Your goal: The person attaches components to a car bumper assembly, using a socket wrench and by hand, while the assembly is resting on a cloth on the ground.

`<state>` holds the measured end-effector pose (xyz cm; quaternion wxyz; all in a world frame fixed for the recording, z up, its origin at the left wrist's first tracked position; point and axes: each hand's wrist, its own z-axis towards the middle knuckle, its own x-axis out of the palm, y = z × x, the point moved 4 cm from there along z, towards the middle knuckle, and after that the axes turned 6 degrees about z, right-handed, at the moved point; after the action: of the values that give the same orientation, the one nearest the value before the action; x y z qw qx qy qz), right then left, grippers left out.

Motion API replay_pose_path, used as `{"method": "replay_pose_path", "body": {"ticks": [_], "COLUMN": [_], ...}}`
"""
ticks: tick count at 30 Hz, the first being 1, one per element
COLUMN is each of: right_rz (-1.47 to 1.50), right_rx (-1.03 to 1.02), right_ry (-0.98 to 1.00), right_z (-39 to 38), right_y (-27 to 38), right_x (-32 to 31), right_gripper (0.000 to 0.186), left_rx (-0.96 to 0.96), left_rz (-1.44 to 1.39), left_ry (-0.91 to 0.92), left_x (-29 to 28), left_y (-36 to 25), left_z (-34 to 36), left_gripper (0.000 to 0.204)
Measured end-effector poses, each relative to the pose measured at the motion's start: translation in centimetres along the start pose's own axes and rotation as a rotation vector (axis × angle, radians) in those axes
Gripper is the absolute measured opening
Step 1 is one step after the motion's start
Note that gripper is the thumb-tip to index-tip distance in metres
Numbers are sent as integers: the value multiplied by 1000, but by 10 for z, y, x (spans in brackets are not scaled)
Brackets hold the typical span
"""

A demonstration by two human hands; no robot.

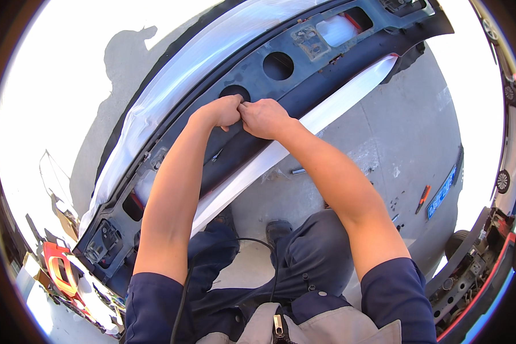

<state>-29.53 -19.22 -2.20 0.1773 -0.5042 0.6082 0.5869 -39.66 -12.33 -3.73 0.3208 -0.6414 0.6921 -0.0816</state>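
A long dark blue-grey car body panel (327, 66), like a boot lid seen from its inner side, lies across in front of me. My left hand (221, 112) and my right hand (262, 119) meet over it, beside a round hole (235, 92). The fingers of both are closed and pressed together at the tips; whatever is between them is hidden. Farther along the panel is a second round hole (278, 66). A small thin metallic piece (215, 156) rests on the panel near my left forearm.
A white strip (350, 103) runs along the panel's near side; clear sheeting (183, 69) lies beyond. On the grey floor are an orange-handled tool (423, 199), a blue licence plate (441, 195) and a short metal rod (298, 171). Red framed parts (60, 266) lie left; a cable (183, 298) hangs before me.
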Motion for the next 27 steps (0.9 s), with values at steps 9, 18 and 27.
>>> {"method": "replay_pose_path", "body": {"ticks": [9,18,27], "right_rz": [128,276,208], "right_rx": [-48,624,827], "right_ry": [-524,-680,-357], "right_z": [-43,-269,-310], "right_y": [-6,-77,-55], "right_x": [-60,23,113], "right_gripper": [21,25,24], "left_rx": [-55,-40,-40], "left_rz": [141,424,250], "left_ry": [-21,-292,-173], "left_x": [3,23,14], "left_y": [0,-28,-23], "left_z": [4,-24,-16], "left_gripper": [25,50,42]}}
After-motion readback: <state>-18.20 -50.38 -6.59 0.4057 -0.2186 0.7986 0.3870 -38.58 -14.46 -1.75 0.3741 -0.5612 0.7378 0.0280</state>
